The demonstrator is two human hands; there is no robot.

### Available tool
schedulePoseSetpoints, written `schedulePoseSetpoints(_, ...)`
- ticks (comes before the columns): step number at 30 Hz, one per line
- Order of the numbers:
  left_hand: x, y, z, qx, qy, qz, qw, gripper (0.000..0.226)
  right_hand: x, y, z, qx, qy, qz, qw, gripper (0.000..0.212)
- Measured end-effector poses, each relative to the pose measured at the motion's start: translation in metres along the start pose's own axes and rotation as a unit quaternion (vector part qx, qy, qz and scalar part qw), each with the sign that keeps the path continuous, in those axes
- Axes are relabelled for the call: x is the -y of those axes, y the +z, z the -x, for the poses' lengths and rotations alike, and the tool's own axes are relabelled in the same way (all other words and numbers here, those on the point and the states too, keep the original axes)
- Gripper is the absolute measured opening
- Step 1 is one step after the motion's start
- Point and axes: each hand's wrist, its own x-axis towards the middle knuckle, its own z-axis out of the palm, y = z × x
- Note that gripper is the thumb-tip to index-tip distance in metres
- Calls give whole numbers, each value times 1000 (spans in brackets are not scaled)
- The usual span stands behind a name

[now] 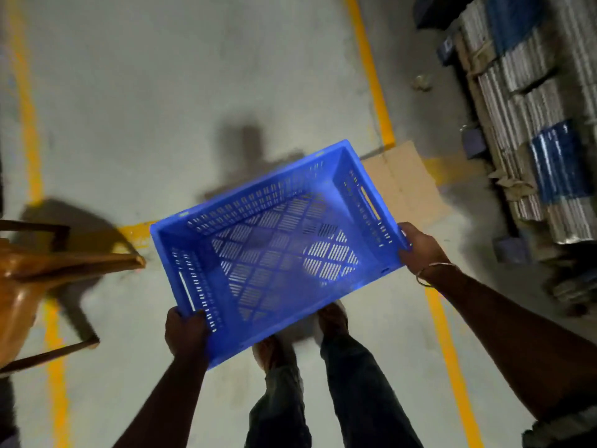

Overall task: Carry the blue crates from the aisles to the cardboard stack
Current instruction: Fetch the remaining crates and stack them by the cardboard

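Head view, looking down: one blue crate (277, 250) is held above the floor (161, 92), carried by both hands and resting on no surface. It is empty, open side up, with slotted walls and a slotted base through which the floor shows. It sits skewed to the body, its far right corner pointing at a flat sheet of cardboard (403, 185) on the floor.

Left hand (185, 334): closed around the near left corner of the crate, fingers curled over the rim just below the handle slot in the left short wall, thumb side on the outside wall.

Right hand (420, 247): closed on the near right corner of the crate, fingers wrapped over the rim of the right short wall. A thin metal bangle (431, 273) circles the wrist.

Both legs and shoes (332, 318) of the person show under the near long wall of the crate.

Yellow lines (371, 76) run along the floor on the left and right. A brown chair (38, 279) stands at the left edge of the view, apart from the crate. Stacked bundles (533, 124), grey-white with some blue, stand on a pallet along the right edge, beyond the right yellow line. The cardboard lies across that line, between the crate and the bundles
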Motion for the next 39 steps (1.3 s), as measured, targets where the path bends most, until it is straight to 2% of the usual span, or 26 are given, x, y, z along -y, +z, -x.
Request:
schedulePoseSetpoints(3,-25,-49,28,2,41,4,999,39,6,-35,74,-10,-17,-20,1000,62)
schedulePoseSetpoints(5,-41,-78,41,10,79,6,997,38,11,-49,122,-47,-35,-38,998,69)
schedulePoseSetpoints(8,-62,-117,57,30,135,15,990,24,14,-60,195,-115,-23,-80,990,78)
schedulePoseSetpoints(11,-77,-143,60,92,194,26,976,33,12,-54,265,-179,3,-138,974,79)
schedulePoseSetpoints(13,-90,-152,53,118,249,21,961,42,8,-45,312,-226,33,-182,956,76)
schedulePoseSetpoints(18,-138,-172,84,184,357,21,915,43,3,-14,427,-328,93,-274,899,72)
schedulePoseSetpoints(22,-159,-169,126,250,414,1,876,42,7,12,518,-401,97,-318,854,97)
schedulePoseSetpoints(24,-163,-167,160,278,439,-16,854,39,-2,29,555,-418,125,-346,830,95)
schedulePoseSetpoints(27,-155,-153,207,316,474,-39,821,37,-28,60,607,-434,167,-382,798,88)
schedulePoseSetpoints(29,-144,-142,244,344,485,-63,801,43,-45,76,644,-462,181,-388,777,94)
schedulePoseSetpoints(31,-126,-132,287,365,501,-84,780,39,-65,93,679,-491,206,-393,750,101)
schedulePoseSetpoints(36,-62,-102,393,404,530,-134,734,28,-118,140,773,-530,268,-412,691,98)
schedulePoseSetpoints(39,-13,-87,459,436,540,-140,706,24,-153,173,828,-554,310,-419,649,106)
